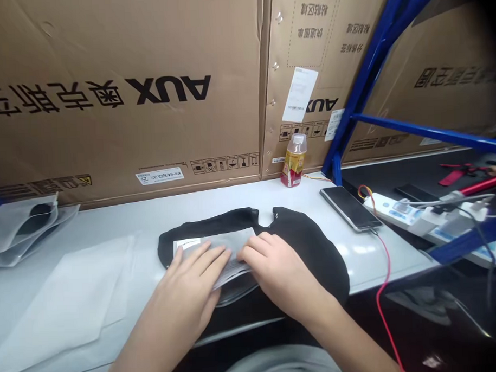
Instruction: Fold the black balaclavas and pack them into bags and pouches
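A folded, greyish frosted plastic bag point(233, 242) with a white label at its left corner lies over a curved black fabric piece point(311, 249). My left hand point(196, 280) rests its fingers on top of the bag, the thumb low by its near edge. At the bag's right end, the curled fingers of my right hand point(275, 266) grip it, so part of that end is hidden. The black piece has a rounded notch at its far side and spreads out beyond both hands. What is inside the bag, if anything, I cannot make out.
Whitish frosted sheets or bags point(68, 295) lie left, with zip bags holding something black point(25, 226) behind them. A drink bottle point(294, 160) stands by large cartons point(125, 44). To the right are a phone point(350, 208) on a red cable, power strips point(399, 210) and a blue frame point(360, 73).
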Tool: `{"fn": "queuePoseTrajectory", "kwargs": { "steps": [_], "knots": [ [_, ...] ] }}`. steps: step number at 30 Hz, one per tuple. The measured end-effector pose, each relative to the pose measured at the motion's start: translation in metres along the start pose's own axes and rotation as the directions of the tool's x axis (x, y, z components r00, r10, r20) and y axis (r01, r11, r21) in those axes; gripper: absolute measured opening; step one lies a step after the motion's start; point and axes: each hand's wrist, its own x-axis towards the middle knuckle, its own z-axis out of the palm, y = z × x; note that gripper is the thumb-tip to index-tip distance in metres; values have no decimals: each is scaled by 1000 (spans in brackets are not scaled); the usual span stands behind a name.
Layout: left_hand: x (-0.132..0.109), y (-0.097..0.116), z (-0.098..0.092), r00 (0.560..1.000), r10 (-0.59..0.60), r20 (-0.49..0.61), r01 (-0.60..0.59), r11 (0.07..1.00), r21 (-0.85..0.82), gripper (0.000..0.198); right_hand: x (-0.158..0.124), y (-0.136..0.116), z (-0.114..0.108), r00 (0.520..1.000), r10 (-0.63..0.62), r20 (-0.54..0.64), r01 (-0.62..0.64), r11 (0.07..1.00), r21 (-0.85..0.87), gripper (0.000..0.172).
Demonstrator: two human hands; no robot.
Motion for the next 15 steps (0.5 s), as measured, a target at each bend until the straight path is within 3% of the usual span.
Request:
{"fn": "queuePoseTrajectory", "kwargs": {
  "steps": [4,7,9,11,15],
  "knots": [
    [6,2,3,1000,11,0,-11,1000,3,76,-9,10,-10,995,96,38,-95,995,-12,35],
    [-5,-3,-11,990,64,122,-57,997,-56,65,-16,17,-25,981,136,141,-160,972,170,25],
    [-18,-14,-21,969,89,232,-64,992,-112,85,-20,17,-33,976,114,184,-169,930,325,25],
    [-31,-29,-27,960,65,273,-28,990,-135,90,-23,13,-34,983,72,166,-134,909,396,31],
    [-37,-56,-31,982,13,186,5,996,-93,68,-21,2,-17,993,-50,104,12,941,339,24]
  ]
}}
